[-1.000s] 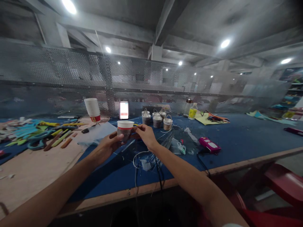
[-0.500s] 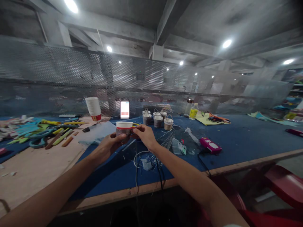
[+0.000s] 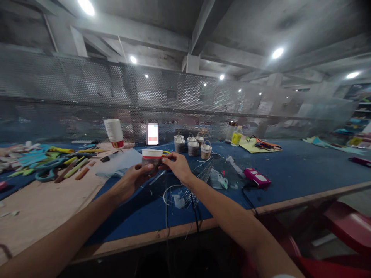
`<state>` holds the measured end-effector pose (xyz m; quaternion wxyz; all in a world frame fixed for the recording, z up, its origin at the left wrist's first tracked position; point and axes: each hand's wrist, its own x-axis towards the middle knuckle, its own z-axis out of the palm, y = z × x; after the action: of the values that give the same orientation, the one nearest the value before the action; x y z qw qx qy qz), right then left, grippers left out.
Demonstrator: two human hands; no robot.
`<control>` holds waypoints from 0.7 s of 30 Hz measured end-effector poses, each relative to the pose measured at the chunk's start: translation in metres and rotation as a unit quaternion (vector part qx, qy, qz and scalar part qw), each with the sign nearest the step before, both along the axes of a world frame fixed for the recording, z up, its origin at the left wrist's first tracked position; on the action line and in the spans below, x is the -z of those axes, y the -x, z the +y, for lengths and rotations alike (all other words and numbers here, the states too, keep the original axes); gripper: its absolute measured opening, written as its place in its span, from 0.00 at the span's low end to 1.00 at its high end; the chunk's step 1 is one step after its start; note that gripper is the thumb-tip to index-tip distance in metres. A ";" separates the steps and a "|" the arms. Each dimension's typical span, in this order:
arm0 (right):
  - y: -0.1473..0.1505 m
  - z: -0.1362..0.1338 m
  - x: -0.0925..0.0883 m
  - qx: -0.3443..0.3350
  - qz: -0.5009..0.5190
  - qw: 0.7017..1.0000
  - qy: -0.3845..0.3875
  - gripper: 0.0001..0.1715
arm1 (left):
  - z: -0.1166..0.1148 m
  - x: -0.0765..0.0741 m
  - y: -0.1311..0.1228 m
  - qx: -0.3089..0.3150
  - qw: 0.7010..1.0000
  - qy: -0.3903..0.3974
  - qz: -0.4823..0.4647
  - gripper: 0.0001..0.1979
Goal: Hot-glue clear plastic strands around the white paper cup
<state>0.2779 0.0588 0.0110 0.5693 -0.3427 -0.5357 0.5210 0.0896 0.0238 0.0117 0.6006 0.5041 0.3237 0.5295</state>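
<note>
My left hand (image 3: 136, 177) is closed round a paper cup (image 3: 152, 154) and holds it upright above the blue table. The cup has a white rim, a red band and a dark, rough-looking wrap lower down. At the cup's right side, my right hand (image 3: 175, 164) is closed in a pinch against it; whatever lies between those fingertips is too small to tell. A yellow loop (image 3: 165, 153) shows just behind the right fingertips. Beyond the hands stand several small wrapped cups with looped handles (image 3: 193, 146).
A stack of paper cups (image 3: 113, 132) and a lit phone (image 3: 152, 134) stand at the back. Scissors (image 3: 48, 170) and other tools lie left. Thin wires (image 3: 199, 183), a magenta box (image 3: 257, 177) and a yellow-labelled bottle (image 3: 237, 137) are on the right.
Hardly anything differs. Both hands stay at the cup, with the right fingers shifting very slightly against its side.
</note>
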 end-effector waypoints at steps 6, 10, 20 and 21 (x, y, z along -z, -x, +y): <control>0.000 -0.002 -0.002 -0.014 0.006 1.000 0.012 0.13 | -0.006 -0.006 -0.004 0.001 1.000 0.016 -0.001 0.17; -0.002 -0.001 -0.002 -0.010 -0.015 1.000 -0.010 0.12 | -0.006 -0.006 -0.005 0.017 1.000 0.004 -0.009 0.16; -0.006 -0.006 -0.002 0.026 -0.148 0.981 -0.125 0.10 | 0.008 0.002 0.003 0.006 0.998 0.006 -0.060 0.17; -0.005 -0.008 -0.002 0.020 -0.159 0.978 -0.135 0.10 | 0.009 0.003 0.004 0.005 0.998 0.007 -0.064 0.16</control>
<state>0.2831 0.0506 0.0128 0.5285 -0.3517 -0.6777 0.3711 0.0859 0.0332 0.0089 0.6265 0.4667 0.2856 0.5551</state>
